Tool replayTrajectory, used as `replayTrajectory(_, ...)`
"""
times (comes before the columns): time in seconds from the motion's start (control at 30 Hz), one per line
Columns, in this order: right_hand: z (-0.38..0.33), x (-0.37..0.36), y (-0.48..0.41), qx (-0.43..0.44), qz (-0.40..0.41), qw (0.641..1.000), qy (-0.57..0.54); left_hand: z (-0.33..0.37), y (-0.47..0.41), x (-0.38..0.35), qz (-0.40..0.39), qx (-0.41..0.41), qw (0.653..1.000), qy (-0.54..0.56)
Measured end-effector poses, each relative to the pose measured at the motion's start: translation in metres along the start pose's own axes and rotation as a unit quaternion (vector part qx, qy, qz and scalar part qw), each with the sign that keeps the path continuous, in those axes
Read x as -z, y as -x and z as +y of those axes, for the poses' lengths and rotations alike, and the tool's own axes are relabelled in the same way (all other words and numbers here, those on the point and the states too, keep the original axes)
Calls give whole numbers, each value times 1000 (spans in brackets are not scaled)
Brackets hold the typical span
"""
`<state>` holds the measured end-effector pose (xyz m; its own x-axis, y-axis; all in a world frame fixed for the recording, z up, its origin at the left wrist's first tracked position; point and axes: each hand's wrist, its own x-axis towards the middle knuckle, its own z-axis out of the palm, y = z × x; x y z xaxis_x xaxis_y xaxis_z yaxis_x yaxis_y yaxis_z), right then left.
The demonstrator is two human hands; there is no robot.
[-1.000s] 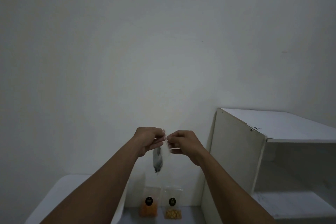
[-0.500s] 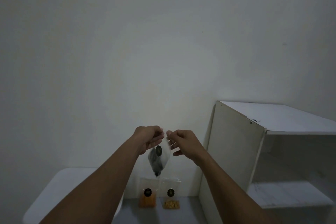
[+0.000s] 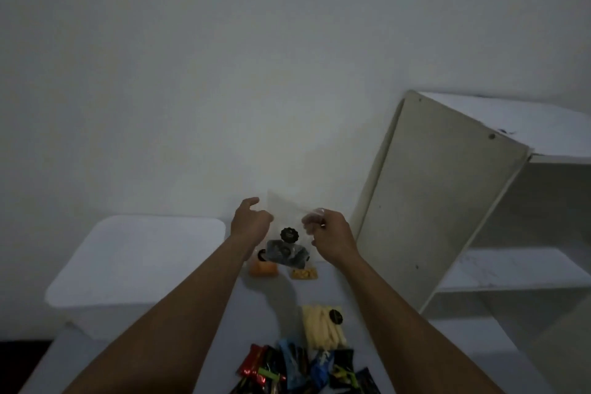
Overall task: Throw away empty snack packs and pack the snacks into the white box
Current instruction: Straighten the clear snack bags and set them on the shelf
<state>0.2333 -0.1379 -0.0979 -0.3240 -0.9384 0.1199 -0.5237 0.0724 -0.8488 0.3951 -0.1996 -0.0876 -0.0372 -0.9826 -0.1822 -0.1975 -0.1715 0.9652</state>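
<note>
Lowered since before, now above the table's (image 3: 271, 297) far edge, beside the white box (image 3: 137, 259): clear pouch (image 3: 286, 233) of dark snacks. Pinched at right by the right hand (image 3: 332, 237); left hand (image 3: 251, 224) against its left edge, grip hidden. Best kept pinched, left freed to open the box.

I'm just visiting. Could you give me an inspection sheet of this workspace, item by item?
Surface: pale tabletop, dimly lit.
Job's things: clear bag of dark snacks, held above the table; orange pack and yellow pack near the wall; pale sticks pack nearer; white box at left.
Clutter: pile of colourful wrappers at the near edge.
Hands: right hand pinches the bag's right edge; left hand at its left edge, grip unclear.
Cables: nothing seen.
Surroundings: bare wall; white shelf unit at right.
</note>
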Motion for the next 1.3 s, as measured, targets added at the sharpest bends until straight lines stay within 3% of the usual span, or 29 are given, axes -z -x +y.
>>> replayTrajectory(0.13, 39, -26, -13, -32, -30, 999, -16, -65, -18, -8, -94, 51, 994, -36)
replayTrajectory(0.27, 77, -57, -29, -57, -24, 997, -46, -111, -37, -16, -53, 78, 995, -45)
replayTrajectory(0.4, 113, -90, -39, -102, -71, 992, -18, -147, -59, -24, -26, 91, 993, -72)
replayTrajectory(0.7, 158, -141, -62, -173, -85, 980, -48, -180, -97, -42, 113, 133, 982, -65)
replayTrajectory(1.07, 174, -166, -77, -166, -73, 982, -46, -196, -124, -56, 148, 165, 971, -84)
replayTrajectory(1.3, 173, -167, -79, -212, -90, 969, -88, -200, -127, -60, 128, 159, 977, -67)
